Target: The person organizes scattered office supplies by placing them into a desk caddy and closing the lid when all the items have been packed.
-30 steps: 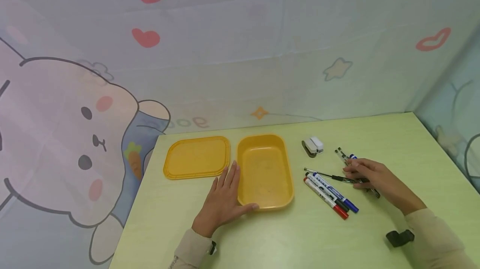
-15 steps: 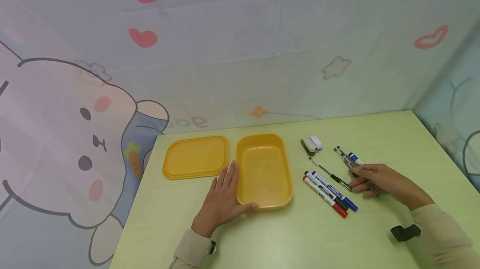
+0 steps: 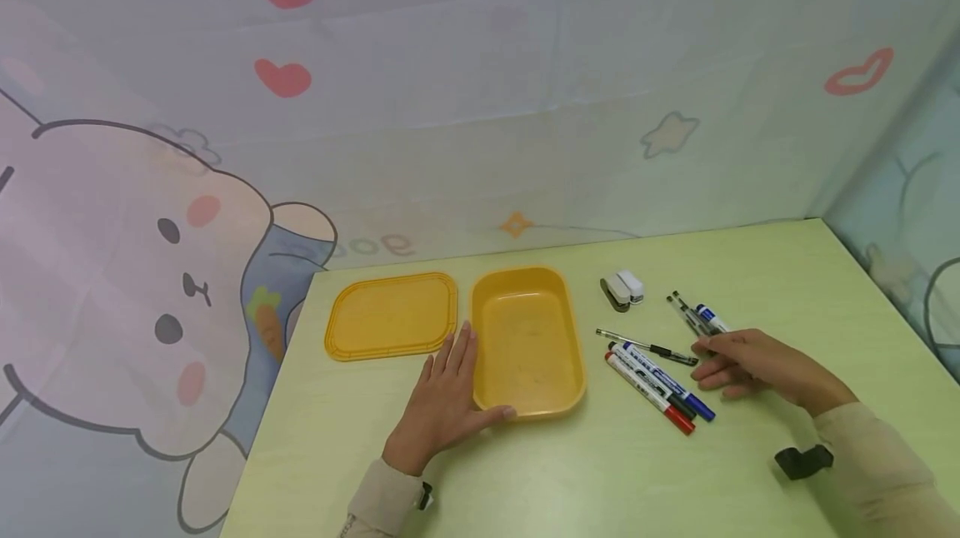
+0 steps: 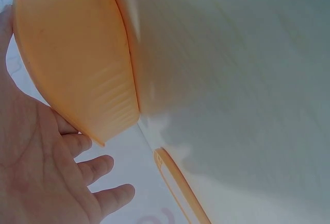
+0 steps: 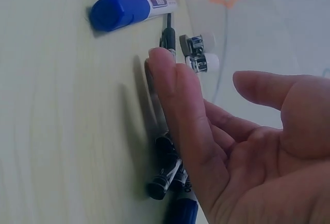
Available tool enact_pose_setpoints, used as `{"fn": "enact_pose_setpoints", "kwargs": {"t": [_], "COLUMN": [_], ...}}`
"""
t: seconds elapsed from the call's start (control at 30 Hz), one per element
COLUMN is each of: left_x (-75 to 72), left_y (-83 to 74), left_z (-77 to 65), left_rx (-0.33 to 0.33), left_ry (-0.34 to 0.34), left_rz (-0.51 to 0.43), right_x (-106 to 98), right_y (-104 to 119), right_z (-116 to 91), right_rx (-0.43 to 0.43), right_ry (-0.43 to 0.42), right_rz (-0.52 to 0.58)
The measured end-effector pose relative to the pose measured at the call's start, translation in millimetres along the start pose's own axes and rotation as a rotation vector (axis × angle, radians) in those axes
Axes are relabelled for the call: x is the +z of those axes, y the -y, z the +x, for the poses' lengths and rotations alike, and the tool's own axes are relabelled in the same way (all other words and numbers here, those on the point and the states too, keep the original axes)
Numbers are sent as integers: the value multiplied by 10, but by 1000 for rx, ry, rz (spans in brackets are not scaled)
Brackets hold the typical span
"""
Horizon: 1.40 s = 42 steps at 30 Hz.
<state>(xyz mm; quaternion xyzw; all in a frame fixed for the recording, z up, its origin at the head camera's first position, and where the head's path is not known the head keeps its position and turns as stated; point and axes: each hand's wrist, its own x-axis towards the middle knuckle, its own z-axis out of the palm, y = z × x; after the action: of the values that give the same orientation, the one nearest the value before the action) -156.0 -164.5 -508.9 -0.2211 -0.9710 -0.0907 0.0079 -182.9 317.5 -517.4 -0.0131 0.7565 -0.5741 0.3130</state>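
My left hand (image 3: 438, 409) lies against the yellow plastic box (image 3: 528, 338), straight fingers along its left rim and thumb by the near corner. The left wrist view shows the fingertips at the rim of the box (image 4: 77, 54). My right hand (image 3: 750, 363) hovers low over the pens on the right with nothing in its grasp; in the right wrist view its fingers (image 5: 193, 105) are extended and the thumb stands apart. Just left of its fingertips lies a black gel pen (image 3: 647, 346). More gel pens (image 3: 686, 313) and a blue-ended marker (image 3: 711, 317) are partly hidden by this hand.
Red (image 3: 648, 392), black and blue markers lie side by side right of the box. Behind them sits a small white stapler (image 3: 617, 291) with a white block against it. The flat yellow lid (image 3: 393, 317) lies left of the box. A printed cloth (image 3: 480, 105) hangs behind the table.
The single gel pen has swung round and shifted left, now lying just behind the markers. My right hand has come away from it and moved slightly. The left hand stays put.
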Motion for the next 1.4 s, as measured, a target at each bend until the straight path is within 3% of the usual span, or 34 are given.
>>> {"fn": "enact_pose_setpoints", "kwargs": {"t": [0.63,1.0,1.13,1.4], "left_x": [11,16,9,-4], "left_y": [19,14,12,8], "left_z": [9,11,14,8], "left_rx": [2,-6,-7,1], "left_ry": [-5,11,6,1], "left_rz": [4,-8,-9,-7], "right_x": [89,197,205,148], "right_y": [155,219,238,216], "right_z": [302,400,419,417], "right_rx": [23,66,61,-33], "right_ry": [-110,-188,-164,-58], "right_rz": [-67,-202,-247,-372]}}
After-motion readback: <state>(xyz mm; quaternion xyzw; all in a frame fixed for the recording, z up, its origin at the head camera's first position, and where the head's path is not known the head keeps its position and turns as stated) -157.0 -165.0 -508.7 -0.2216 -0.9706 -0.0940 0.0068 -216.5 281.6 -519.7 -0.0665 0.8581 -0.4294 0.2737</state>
